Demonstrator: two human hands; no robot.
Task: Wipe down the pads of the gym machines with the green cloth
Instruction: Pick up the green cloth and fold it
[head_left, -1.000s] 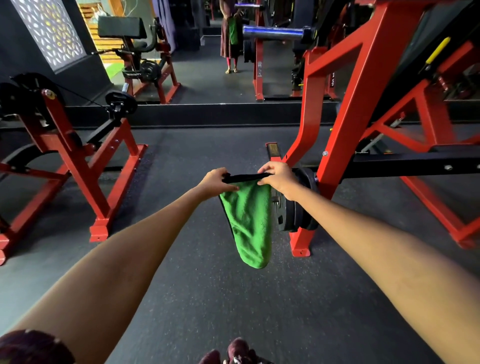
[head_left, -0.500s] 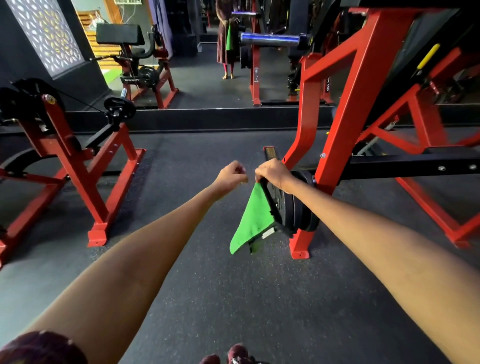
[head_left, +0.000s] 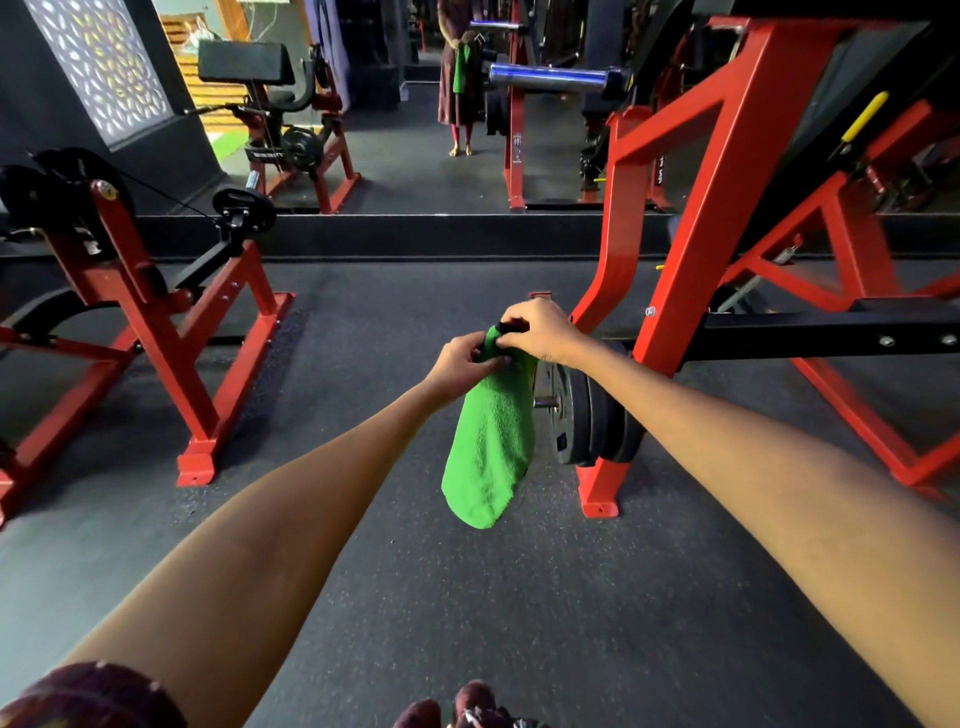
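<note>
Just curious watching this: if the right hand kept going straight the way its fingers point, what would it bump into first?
The right hand points leftward, so it would most likely meet the left hand first, both gripping the green cloth; depth is hard to judge.

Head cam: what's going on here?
A person stands on the gym floor holding the green cloth out in front with both hands. The left hand and right hand pinch its top edge together, so it hangs down beside the weight plates of the red machine. No pad is being wiped yet.

Left hand (head_left: 464, 362) back on the green cloth (head_left: 491, 447), now hanging bunched, seemingly folded.
</note>
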